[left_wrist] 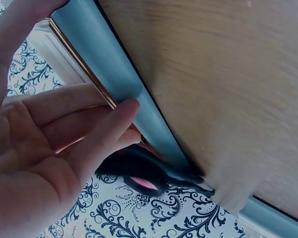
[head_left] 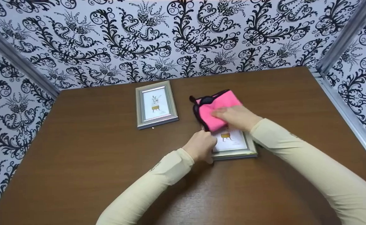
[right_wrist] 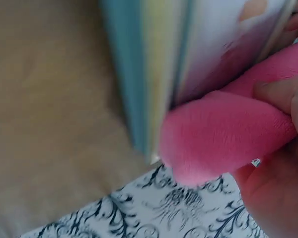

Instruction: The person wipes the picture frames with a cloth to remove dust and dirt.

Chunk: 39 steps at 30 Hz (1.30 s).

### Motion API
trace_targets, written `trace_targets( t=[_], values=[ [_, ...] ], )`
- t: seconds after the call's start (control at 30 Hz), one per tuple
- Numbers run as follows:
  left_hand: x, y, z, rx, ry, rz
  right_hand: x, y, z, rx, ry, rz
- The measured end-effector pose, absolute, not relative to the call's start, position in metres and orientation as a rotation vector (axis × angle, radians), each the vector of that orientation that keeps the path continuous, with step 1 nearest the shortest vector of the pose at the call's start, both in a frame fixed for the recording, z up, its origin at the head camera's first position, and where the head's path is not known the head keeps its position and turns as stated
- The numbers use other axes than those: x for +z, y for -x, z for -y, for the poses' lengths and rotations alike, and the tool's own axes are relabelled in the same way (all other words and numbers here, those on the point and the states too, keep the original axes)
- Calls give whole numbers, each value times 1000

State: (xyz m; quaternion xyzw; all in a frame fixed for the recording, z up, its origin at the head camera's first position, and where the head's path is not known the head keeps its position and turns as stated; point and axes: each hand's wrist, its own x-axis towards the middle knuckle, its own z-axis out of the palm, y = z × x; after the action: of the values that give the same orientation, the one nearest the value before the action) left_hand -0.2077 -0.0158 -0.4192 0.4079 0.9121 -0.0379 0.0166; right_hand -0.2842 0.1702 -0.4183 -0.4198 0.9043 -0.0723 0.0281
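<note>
A picture frame (head_left: 230,155) with a silvery border lies on the table, its print partly hidden. Over its upper part lies a pink plush cloth (head_left: 214,120) with black edging. My right hand (head_left: 237,117) holds this cloth against the frame; in the right wrist view, the thumb (right_wrist: 275,95) rests on top of the folded cloth (right_wrist: 223,131). At the near left side, my left hand (head_left: 201,144) grips the frame's edge. The left wrist view shows fingers (left_wrist: 120,116) against the frame's side (left_wrist: 109,54), with the thumb at its corner.
A second picture frame (head_left: 173,116) with a plant print lies farther back to the left on the brown table (head_left: 86,150). Patterned wall panels (head_left: 139,40) stand behind and on both sides, with metal rails (head_left: 342,40) at the corners. A tiny pale speck lies near the second frame.
</note>
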Motion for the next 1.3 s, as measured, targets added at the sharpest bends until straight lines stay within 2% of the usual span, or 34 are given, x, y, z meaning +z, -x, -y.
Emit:
trace_targets(
  t=[0.27,0.53,1.0,1.3],
  values=[
    [-419,207,14,-119,-1249,-2866,-421,285,-216,-137,1217,-2916],
    [-423,207,13,-92,-1219,-2874,-430,276,-232,-225,1252,-2935],
    [-422,206,17,-66,-1159,-2932,-430,222,-252,-535,1418,-2745],
    [-424,208,17,22,-1176,-2930,-421,211,-264,-585,1401,-2596]
  ],
)
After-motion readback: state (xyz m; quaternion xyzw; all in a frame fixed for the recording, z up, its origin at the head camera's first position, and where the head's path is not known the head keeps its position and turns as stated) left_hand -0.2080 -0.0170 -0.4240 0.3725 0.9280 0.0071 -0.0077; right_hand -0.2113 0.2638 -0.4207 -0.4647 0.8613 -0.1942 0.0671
